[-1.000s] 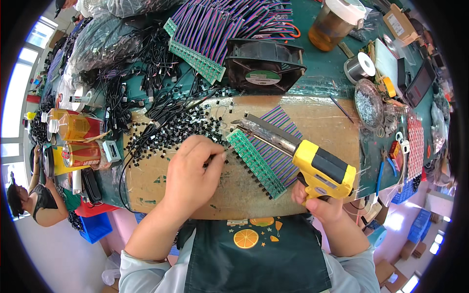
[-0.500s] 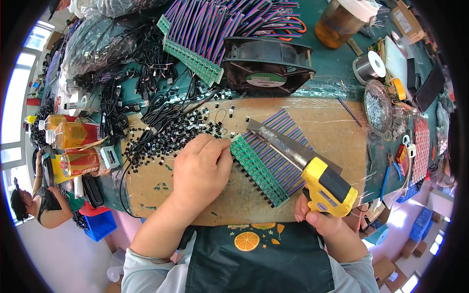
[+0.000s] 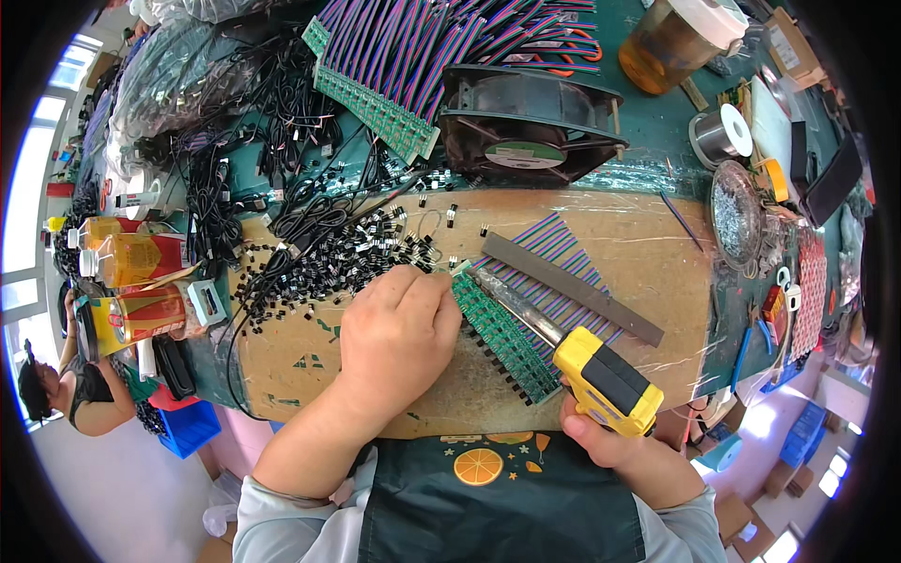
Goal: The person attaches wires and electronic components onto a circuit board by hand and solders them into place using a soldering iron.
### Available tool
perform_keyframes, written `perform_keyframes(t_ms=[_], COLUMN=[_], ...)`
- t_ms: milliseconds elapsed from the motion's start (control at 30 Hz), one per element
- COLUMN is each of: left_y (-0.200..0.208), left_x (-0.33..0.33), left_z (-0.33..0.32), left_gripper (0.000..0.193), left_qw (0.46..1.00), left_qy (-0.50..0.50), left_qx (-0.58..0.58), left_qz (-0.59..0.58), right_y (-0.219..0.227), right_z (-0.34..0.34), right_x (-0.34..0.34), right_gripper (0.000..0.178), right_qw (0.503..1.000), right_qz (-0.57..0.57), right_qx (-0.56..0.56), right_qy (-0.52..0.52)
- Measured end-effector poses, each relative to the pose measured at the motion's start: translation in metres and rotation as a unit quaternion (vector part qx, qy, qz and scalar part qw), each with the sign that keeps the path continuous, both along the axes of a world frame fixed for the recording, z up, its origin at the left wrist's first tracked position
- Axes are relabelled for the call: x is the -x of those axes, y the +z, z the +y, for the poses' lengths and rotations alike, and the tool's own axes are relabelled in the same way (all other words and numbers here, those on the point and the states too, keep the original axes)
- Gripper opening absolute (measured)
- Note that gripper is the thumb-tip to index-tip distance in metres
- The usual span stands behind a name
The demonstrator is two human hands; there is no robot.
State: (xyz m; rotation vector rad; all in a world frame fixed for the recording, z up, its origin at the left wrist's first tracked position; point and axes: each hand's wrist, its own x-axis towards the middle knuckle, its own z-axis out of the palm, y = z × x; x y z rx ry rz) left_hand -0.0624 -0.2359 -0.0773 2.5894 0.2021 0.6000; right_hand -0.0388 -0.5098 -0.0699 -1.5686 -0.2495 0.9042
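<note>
My right hand (image 3: 605,433) grips a yellow and black soldering gun (image 3: 610,380). Its metal tip reaches the upper left end of a green circuit board strip (image 3: 502,333). Beside that same end, the fingers of my left hand (image 3: 399,324) are pinched together, and whatever they hold is hidden. Small black connectors (image 3: 511,383) line the board's lower left edge. Striped ribbon wires (image 3: 552,246) run from its other side toward the upper right. Across these wires lies a flat grey bar (image 3: 572,289).
Loose small black connectors (image 3: 324,267) lie heaped left of my left hand. A black fan (image 3: 530,127) stands behind the board, near another wired green panel (image 3: 375,113). Black cables (image 3: 216,211) are bunched at left. A solder spool (image 3: 721,134) and a dish (image 3: 735,214) sit at right.
The soldering gun has moved left and slightly down, bringing its tip from over the grey bar to the board's upper end. My left hand stays pinched beside the board.
</note>
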Motion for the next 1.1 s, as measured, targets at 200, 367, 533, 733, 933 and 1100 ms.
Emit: perform_keyframes(t_ms=[200,367,533,733,933,1100], left_y=[-0.001,-0.002,-0.002,-0.002,-0.002,-0.005], left_x=[0.000,-0.001,-0.001,-0.001,-0.001,-0.001], left_z=[-0.002,-0.002,-0.002,-0.002,-0.003,-0.001], left_gripper=[0.011,0.012,0.012,0.012,0.011,0.010], left_qw=[1.000,1.000,1.000,1.000,1.000,1.000], left_qy=[0.015,0.018,0.017,0.013,0.012,0.003], left_qx=[0.002,0.002,0.001,0.000,-0.004,-0.008], left_qz=[-0.008,-0.006,-0.004,-0.010,-0.014,-0.020], right_y=[-0.017,-0.018,-0.016,-0.018,-0.020,-0.012], right_z=[-0.012,-0.014,-0.010,-0.011,-0.008,-0.005], right_x=[0.003,0.006,0.008,0.009,0.009,0.006], right_gripper=[0.042,0.038,0.028,0.025,0.018,0.016], right_qw=[0.995,0.998,0.999,1.000,0.989,0.996], right_qz=[-0.074,-0.034,-0.022,-0.012,-0.140,-0.083], right_qx=[-0.016,-0.005,-0.016,0.021,0.018,0.009], right_qy=[0.068,0.057,0.016,0.006,0.036,0.016])
